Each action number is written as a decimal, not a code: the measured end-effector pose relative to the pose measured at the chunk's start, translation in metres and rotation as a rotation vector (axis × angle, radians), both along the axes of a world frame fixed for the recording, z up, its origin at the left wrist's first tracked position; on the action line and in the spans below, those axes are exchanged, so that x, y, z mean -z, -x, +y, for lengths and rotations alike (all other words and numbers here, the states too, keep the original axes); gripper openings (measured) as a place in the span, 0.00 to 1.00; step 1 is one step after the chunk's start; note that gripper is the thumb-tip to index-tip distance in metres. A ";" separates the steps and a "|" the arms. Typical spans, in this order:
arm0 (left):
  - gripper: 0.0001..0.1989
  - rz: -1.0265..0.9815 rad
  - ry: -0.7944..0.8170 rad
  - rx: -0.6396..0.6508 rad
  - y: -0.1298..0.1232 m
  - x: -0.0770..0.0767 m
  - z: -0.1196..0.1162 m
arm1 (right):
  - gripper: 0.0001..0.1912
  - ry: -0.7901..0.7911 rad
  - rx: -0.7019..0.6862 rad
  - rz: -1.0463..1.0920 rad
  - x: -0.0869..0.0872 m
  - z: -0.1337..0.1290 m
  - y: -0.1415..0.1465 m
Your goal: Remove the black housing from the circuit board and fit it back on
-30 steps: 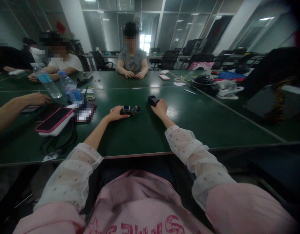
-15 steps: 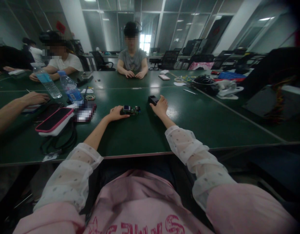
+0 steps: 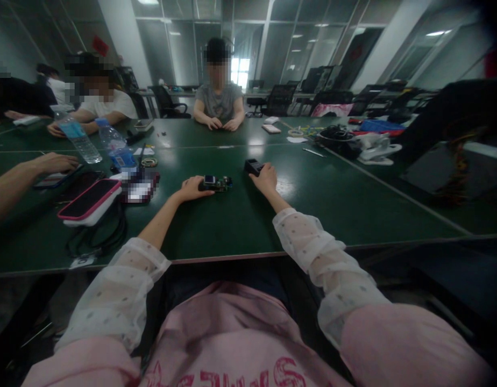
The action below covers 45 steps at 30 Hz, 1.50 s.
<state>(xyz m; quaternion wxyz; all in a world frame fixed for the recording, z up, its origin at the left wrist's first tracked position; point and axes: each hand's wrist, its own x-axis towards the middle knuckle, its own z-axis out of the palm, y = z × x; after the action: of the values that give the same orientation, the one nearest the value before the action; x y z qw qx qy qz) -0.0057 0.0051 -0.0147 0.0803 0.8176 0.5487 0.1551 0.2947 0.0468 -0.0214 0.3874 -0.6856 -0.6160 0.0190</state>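
Observation:
My left hand is closed around the left end of a small circuit board, which carries a little square screen on its upper side. The board sits low over the green table. To the right, my right hand grips a black box-shaped device by its near right side, thumb across the front. What is on the device's top face is too small to make out. A gap of bare table lies between the board and the black device.
Left of me are a pink-edged phone on a white box, black cables, and two water bottles. Another person's hand rests at the far left. A person sits opposite. Cables and a white device lie at the right.
The fingers of my right hand have lowered and folded closer onto the black device. My left hand and the circuit board have hardly moved.

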 end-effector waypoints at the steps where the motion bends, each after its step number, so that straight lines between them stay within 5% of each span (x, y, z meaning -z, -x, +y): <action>1: 0.37 -0.001 -0.001 0.003 0.000 0.000 0.000 | 0.30 -0.004 -0.008 0.001 0.001 0.001 -0.001; 9: 0.36 -0.015 0.001 0.008 0.001 0.000 0.000 | 0.27 -0.030 -0.111 0.094 0.003 0.018 -0.008; 17: 0.36 -0.015 0.002 -0.014 -0.001 0.000 -0.001 | 0.33 -0.127 -0.537 0.389 -0.022 0.007 0.013; 24: 0.35 -0.013 -0.016 -0.002 -0.002 0.000 -0.002 | 0.32 -0.058 -0.903 0.359 -0.037 -0.022 0.031; 35: 0.33 -0.024 -0.012 -0.009 0.000 0.004 0.002 | 0.31 -0.056 -1.007 0.185 -0.024 -0.024 0.040; 45: 0.42 -0.033 0.008 -0.057 -0.002 0.002 0.000 | 0.29 0.039 -1.048 0.027 -0.017 -0.028 0.046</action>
<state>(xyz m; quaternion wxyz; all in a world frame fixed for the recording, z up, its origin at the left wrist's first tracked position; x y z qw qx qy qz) -0.0042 0.0048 -0.0172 0.0882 0.7987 0.5708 0.1687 0.2486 0.0185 -0.0041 0.3209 -0.2921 -0.8710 0.2305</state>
